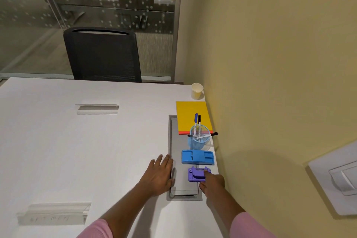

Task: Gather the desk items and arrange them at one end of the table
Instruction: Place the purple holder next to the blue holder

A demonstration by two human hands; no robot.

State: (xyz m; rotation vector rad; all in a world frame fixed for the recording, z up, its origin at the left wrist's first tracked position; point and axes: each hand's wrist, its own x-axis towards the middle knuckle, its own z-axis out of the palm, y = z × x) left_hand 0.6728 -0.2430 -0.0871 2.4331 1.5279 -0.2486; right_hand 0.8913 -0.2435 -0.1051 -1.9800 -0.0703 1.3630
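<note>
Along the right end of the white table (77, 141) the items stand in a row by the wall. Farthest is a cream paper cup (197, 91), then a yellow paper pad (191, 114). A blue mesh pen holder (199, 139) with several markers stands on the pad's near edge. Nearer lies a blue stapler (197, 157), then a purple hole punch (197, 174). My right hand (212, 183) grips the punch's near right corner. My left hand (160, 174) rests flat on the table, fingers spread, at the left edge of the grey cable hatch (175, 141).
A black mesh chair (102, 54) stands at the table's far side before a glass partition. The yellow wall (270, 63) runs along the right edge, with a white switch plate (338, 179). Two clear name-plate holders (97, 109) (56, 214) sit on the table's left part.
</note>
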